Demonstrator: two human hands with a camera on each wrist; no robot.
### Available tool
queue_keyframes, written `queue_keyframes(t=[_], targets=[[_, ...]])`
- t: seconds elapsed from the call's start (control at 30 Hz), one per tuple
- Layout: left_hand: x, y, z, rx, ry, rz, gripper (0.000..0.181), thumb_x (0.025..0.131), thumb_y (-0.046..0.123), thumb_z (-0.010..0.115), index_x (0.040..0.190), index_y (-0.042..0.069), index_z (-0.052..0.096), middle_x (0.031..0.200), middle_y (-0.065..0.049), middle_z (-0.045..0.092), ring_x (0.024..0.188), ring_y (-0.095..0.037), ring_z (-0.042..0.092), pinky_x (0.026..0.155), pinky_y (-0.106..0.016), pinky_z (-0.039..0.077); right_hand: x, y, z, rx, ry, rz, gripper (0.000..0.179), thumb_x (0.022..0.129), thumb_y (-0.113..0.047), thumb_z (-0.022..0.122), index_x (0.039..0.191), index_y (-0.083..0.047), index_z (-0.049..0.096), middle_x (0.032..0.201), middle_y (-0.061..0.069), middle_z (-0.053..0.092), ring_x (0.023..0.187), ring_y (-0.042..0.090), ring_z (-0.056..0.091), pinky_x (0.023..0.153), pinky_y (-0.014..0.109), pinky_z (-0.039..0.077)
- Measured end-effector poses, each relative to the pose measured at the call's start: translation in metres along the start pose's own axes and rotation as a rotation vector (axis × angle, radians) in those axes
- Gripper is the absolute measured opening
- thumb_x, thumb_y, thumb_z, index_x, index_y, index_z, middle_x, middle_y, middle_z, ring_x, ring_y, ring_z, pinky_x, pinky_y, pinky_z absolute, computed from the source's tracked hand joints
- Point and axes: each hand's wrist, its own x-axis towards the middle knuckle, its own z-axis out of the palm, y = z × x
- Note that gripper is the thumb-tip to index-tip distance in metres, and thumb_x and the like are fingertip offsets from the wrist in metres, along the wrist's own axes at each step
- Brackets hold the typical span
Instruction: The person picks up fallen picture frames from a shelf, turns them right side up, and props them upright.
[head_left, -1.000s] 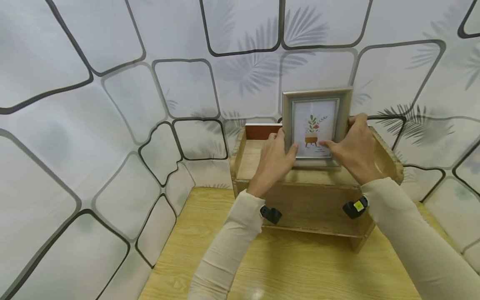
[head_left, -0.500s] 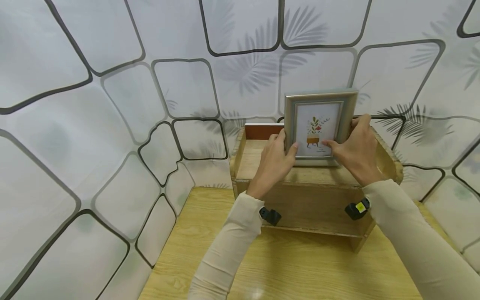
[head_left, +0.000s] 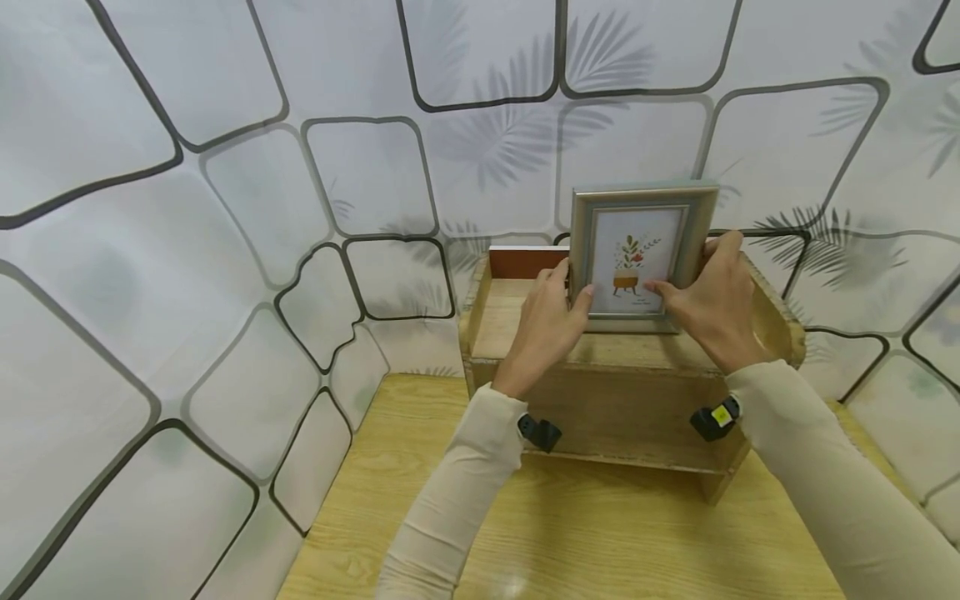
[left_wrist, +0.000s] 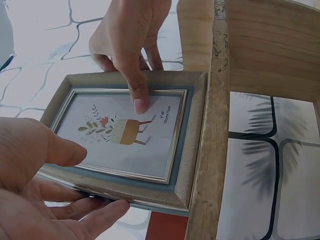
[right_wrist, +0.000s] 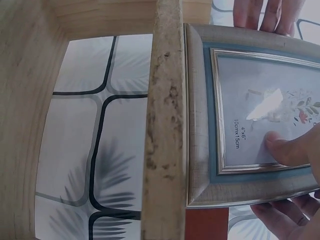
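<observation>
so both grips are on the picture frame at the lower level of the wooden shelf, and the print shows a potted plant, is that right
Not the level: the head view shows the picture frame at the upper level of the wooden shelf. The rest is right: left grip and right grip are both on it, and the print shows a potted plant.

The left hand (left_wrist: 30,157) at lower left and the right hand (left_wrist: 130,40) at upper centre hold a picture frame (left_wrist: 100,156) in the middle, the right thumb (left_wrist: 139,97) on its sideways plant picture (left_wrist: 127,132), beside a wooden shelf (left_wrist: 212,125) whose edge runs top to bottom.
</observation>
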Motion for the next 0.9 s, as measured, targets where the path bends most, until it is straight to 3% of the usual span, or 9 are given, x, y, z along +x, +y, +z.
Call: queue_keyframes(t=[0.3,0.7,0.9], targets=[[0.003,-0.004,0.0,-0.037,0.006,0.004,0.054,0.104,0.022,0.058,0.151,0.001,0.041,0.135,-0.016,0.055,0.113,-0.026,0.061,0.092,-0.037,0.051,0.0,0.003,0.0,0.008,-0.008,0.005,0.073,0.078,-0.018,0.088,0.123,0.01,0.037,0.109,0.027,0.053,0.093,0.044,0.054,0.08,0.055,0.041],[0.015,-0.013,-0.001,-0.016,0.102,0.045,0.041,0.101,0.014,0.063,0.14,0.002,0.058,0.123,-0.012,0.068,0.114,-0.024,0.063,0.097,-0.037,0.049,0.0,0.008,0.0,0.029,-0.009,-0.01,0.074,0.078,-0.022,0.088,0.124,0.009,0.039,0.109,0.026,0.055,0.093,0.041,0.055,0.076,0.045,0.039],[0.017,-0.015,-0.001,-0.033,0.106,0.04,0.04,0.1,0.014,0.065,0.139,0.004,0.06,0.124,-0.01,0.069,0.119,-0.024,0.062,0.1,-0.039,0.048,-0.001,0.007,-0.002,0.02,-0.034,0.001,0.075,0.08,-0.025,0.087,0.126,0.008,0.037,0.11,0.025,0.055,0.092,0.038,0.056,0.076,0.044,0.041]])
